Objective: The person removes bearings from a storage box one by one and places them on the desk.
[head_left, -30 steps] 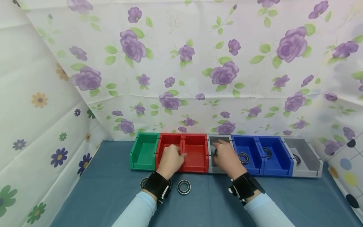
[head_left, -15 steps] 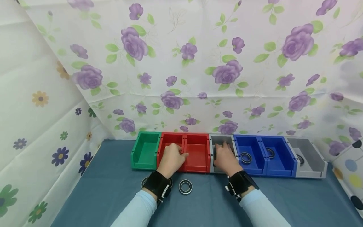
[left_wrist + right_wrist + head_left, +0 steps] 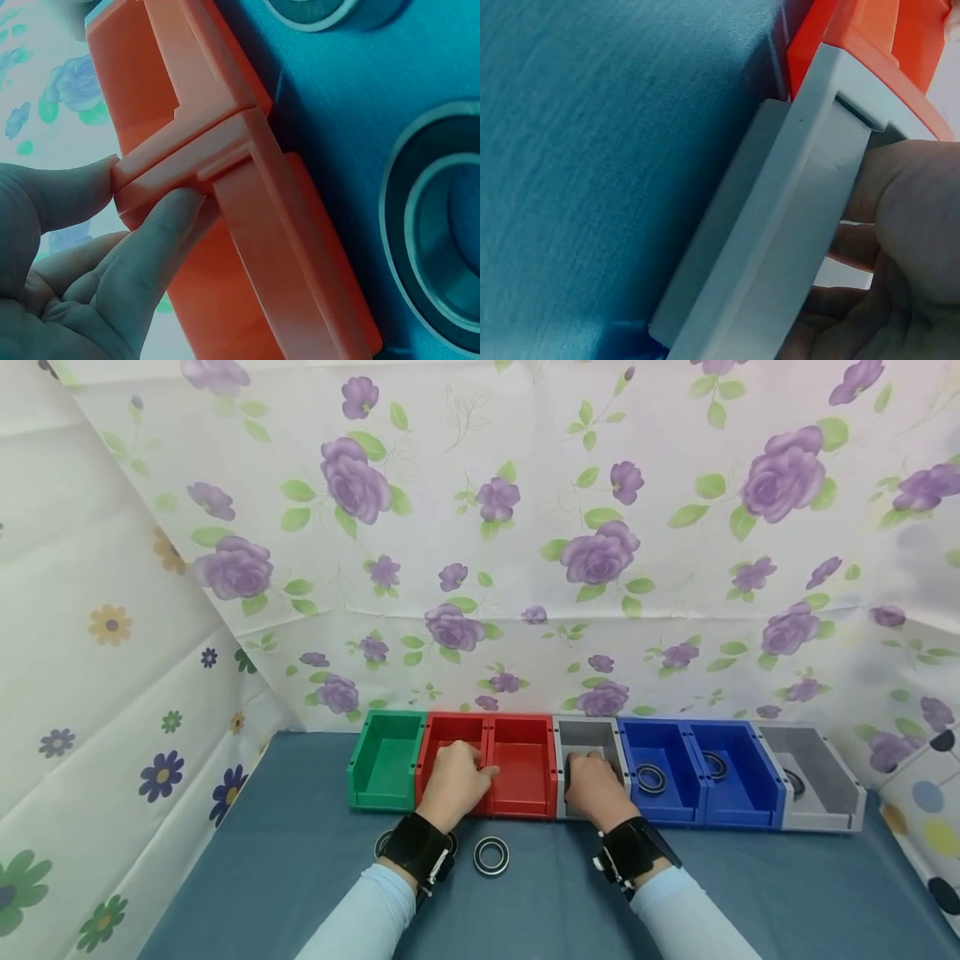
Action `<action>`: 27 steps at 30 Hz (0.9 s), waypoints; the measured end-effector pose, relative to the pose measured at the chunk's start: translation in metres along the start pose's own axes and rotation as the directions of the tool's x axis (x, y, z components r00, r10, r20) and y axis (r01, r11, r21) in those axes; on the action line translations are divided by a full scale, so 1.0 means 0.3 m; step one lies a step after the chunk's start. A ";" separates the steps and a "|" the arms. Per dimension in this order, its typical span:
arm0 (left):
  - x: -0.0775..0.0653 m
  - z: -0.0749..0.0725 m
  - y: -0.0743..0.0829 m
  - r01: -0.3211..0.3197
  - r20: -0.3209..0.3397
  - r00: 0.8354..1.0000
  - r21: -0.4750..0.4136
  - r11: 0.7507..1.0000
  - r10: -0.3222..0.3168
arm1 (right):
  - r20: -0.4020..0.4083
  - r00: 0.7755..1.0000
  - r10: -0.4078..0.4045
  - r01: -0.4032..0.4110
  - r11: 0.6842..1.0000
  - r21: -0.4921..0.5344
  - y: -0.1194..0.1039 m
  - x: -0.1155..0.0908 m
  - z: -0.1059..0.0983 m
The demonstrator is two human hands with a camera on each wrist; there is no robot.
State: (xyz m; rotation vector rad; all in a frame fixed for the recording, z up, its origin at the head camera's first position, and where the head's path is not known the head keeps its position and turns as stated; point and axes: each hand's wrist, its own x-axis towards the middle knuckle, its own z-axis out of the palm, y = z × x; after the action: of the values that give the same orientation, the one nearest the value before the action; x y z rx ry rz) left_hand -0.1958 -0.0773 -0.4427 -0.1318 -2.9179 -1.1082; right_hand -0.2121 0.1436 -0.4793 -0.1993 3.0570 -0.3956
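Note:
My left hand [image 3: 452, 783] pinches the walls where the two red bins meet, thumb on one side and a finger on the other, as the left wrist view shows. In the grey bin [image 3: 780, 217] my right hand [image 3: 596, 787] reaches down with bent fingers. Its fingertips are hidden behind the bin's front wall in the right wrist view, so I cannot tell whether they hold the bearing there. On the blue tabletop, a ball bearing [image 3: 478, 857] lies before the red bins. Another bearing [image 3: 397, 217] fills the right side of the left wrist view.
The bins stand in one row against a flowered cloth. A green bin [image 3: 377, 799] is at the left end. Two blue bins [image 3: 738, 816] hold one bearing [image 3: 640, 781] and another bearing [image 3: 722, 758]. A second grey bin [image 3: 819, 818] at the right end holds a bearing [image 3: 798, 785].
My right hand has moved deeper into the middle grey bin, its fingers now more bent and covering the bearing seen there before. The left hand stays on the red bins.

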 end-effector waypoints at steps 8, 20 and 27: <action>-0.002 -0.005 0.001 0.006 0.002 1.000 -0.004 1.000 -0.006 | -0.007 1.000 -0.001 0.001 1.000 0.025 0.000 -0.003 -0.005; 0.000 -0.002 0.001 -0.003 -0.010 1.000 -0.004 1.000 0.003 | -0.060 0.997 0.049 -0.042 0.992 0.117 0.006 -0.025 -0.020; -0.003 -0.002 -0.001 -0.008 -0.018 1.000 -0.003 1.000 0.008 | -0.193 0.981 -0.007 0.016 0.999 0.043 0.000 -0.065 -0.036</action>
State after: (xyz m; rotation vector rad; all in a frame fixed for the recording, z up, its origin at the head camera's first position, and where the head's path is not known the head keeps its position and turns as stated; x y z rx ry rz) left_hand -0.1950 -0.0780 -0.4425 -0.1328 -2.8976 -1.1072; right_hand -0.1934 0.1489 -0.4681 -0.1873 3.2345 -0.5113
